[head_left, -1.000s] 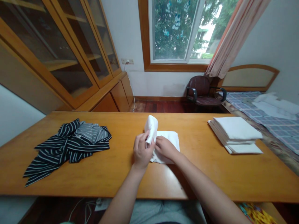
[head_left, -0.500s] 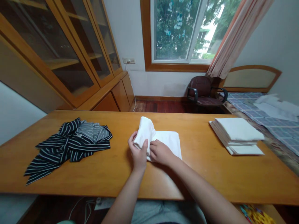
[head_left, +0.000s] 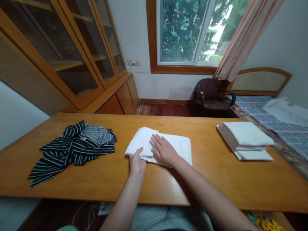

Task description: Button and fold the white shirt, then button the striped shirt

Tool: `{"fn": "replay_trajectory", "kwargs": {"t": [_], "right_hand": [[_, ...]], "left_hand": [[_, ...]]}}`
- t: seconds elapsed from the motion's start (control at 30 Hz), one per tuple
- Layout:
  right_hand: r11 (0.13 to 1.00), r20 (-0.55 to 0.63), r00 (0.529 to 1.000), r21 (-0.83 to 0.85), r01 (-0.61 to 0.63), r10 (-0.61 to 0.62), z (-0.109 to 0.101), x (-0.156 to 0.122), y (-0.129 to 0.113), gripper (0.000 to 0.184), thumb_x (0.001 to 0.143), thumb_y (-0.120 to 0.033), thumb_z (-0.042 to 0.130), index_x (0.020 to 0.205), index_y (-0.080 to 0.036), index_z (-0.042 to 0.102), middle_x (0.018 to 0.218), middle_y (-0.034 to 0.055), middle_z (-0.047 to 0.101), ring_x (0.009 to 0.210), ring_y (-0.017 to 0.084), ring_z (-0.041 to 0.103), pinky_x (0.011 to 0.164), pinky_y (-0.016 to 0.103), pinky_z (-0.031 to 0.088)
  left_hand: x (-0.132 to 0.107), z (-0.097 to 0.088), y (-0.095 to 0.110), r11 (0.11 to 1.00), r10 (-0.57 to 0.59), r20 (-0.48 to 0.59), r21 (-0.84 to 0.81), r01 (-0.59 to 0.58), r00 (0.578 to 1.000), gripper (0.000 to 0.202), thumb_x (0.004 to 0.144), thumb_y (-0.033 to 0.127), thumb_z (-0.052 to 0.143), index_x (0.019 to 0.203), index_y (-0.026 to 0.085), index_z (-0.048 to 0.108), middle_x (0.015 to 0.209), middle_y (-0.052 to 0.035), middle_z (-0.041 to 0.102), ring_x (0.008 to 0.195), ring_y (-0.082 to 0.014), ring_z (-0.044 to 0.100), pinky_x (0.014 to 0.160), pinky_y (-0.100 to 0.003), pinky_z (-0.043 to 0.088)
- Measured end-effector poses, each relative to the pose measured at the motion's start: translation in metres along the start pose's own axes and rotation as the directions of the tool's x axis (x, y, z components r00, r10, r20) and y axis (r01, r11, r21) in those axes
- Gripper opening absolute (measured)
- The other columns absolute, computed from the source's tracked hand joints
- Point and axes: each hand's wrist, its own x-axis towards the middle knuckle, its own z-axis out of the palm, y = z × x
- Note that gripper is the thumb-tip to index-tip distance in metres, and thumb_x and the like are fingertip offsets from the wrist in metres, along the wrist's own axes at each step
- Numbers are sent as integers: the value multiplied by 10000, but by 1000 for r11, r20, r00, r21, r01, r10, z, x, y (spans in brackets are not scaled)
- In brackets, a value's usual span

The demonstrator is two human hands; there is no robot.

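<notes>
A folded white cloth [head_left: 179, 144] lies on the table in front of me, its left part folded over on top of the rest. My left hand [head_left: 137, 163] grips the near left edge of the cloth, thumb on top and fingers hidden underneath. Flat on the middle of the cloth, beside the overlapping edge, rests my right hand [head_left: 165, 150] with its fingers stretched out.
A crumpled black-and-white striped garment [head_left: 74, 144] lies at the left of the wooden table [head_left: 96, 179]. On the right stands a stack of folded white cloths [head_left: 247, 134]. Beyond the table are a glass-door cabinet [head_left: 79, 64] and an armchair [head_left: 209, 93].
The left part of the white cloth, upright and bent before, has come down flat. My left hand has moved to its near edge; my right hand has opened out from a curled grip.
</notes>
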Motion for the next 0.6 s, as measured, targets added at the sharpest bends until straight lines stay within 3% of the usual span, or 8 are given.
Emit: {"fn": "replay_trajectory", "kwargs": {"t": [0.2, 0.4, 0.47, 0.6], "right_hand": [[991, 116, 986, -75, -109, 118, 18, 13, 16, 543, 1025, -443, 389, 1495, -172, 416, 1589, 118, 338, 1478, 264, 296, 1209, 524, 201], [975, 143, 966, -77, -207, 217, 15, 29, 34, 621, 1013, -500, 392, 1520, -142, 368, 1609, 128, 288, 1487, 299, 265, 1205, 555, 178], [983, 148, 972, -39, -180, 184, 10, 32, 37, 644, 997, -511, 429, 1518, -138, 371, 1611, 140, 280, 1491, 303, 253, 1203, 554, 185], [998, 127, 992, 62, -10, 2, 0, 30, 38, 740, 925, -563, 555, 1521, -164, 373, 1614, 148, 275, 1497, 287, 240, 1202, 504, 224]], "left_hand": [[2, -1, -6, 999, -44, 2, -17, 44, 999, 543, 698, -15, 617, 1214, 154, 629, 1244, -118, 684, 1183, -285, 640, 1041, -469, 510], [10, 0, -9, 994, -100, 38, -40, 102, 994, 522, 757, 43, 581, 1269, 140, 605, 1243, -141, 678, 1185, -283, 637, 1013, -471, 528], [13, 4, -11, 993, -95, 37, -69, 97, 995, 530, 775, 54, 560, 1298, 132, 584, 1249, -145, 674, 1192, -280, 632, 1011, -474, 527], [17, 11, -15, 992, -48, -8, -115, 46, 999, 568, 773, 60, 545, 1334, 144, 556, 1251, -135, 674, 1208, -276, 623, 1029, -481, 508]]}}
